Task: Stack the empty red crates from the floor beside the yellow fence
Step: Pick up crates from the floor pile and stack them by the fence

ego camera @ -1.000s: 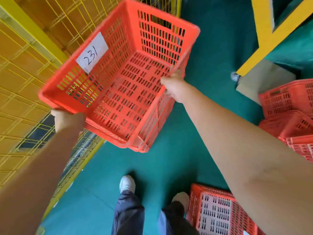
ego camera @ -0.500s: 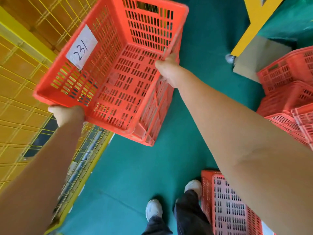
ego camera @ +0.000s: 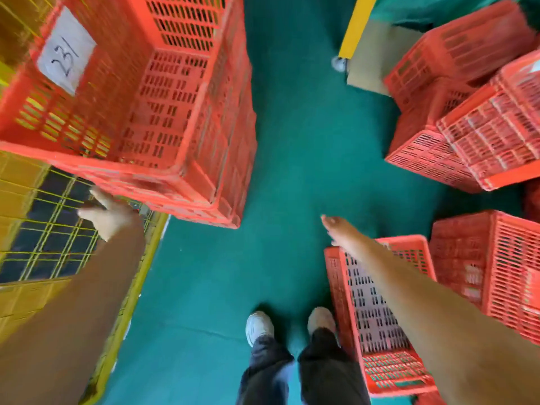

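Your left hand (ego camera: 109, 216): fingers spread loose, gripping nothing, just below the near rim of the red slotted plastic crate (ego camera: 163, 112) with a white paper label (ego camera: 65, 51), "231". The crate sits nested on a stack beside the yellow wire fence (ego camera: 43, 244). Your right hand (ego camera: 343, 232): fingers straight, empty, above a second red crate (ego camera: 380, 317) on the green floor (ego camera: 292, 171)

A warehouse or factory hall: yellow mesh fence (ego camera: 43, 244), green floor (ego camera: 292, 141), red slotted crates (ego camera: 482, 141) lying about, one bearing a numbered label (ego camera: 65, 51).
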